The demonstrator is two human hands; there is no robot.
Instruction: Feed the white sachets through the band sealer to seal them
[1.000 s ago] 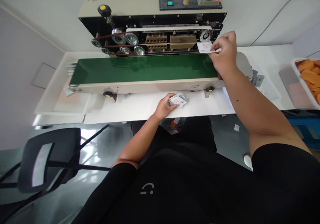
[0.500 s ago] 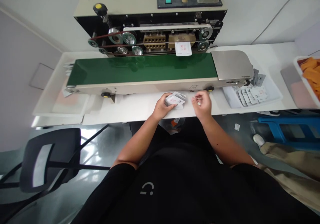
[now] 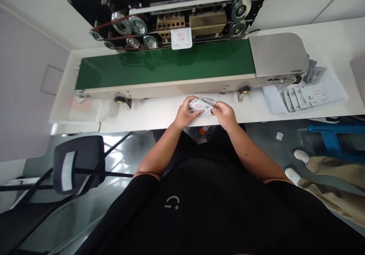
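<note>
My left hand (image 3: 186, 113) is closed around a small fanned stack of white packets (image 3: 200, 105) with red and black print. At the stack's right side, the fingertips of my right hand (image 3: 226, 115) pinch the edge of a packet. Both hands are just above the white table, in front of the band sealing machine. One more white packet (image 3: 181, 38) sits upright in the machine's sealing track, over the green conveyor belt (image 3: 159, 67), apart from my hands.
A clear bin (image 3: 336, 101) of packets stands at the right, and a white tray (image 3: 54, 112) at the left. Metal pulleys (image 3: 137, 25) and belts line the machine. Below are a black chair (image 3: 94, 152), a blue stool (image 3: 330, 143) and another person's legs (image 3: 330, 171).
My right hand has moved left to the stack and gripped a packet's edge. The packet in the machine has travelled left. The camera view has shifted closer to the machine.
</note>
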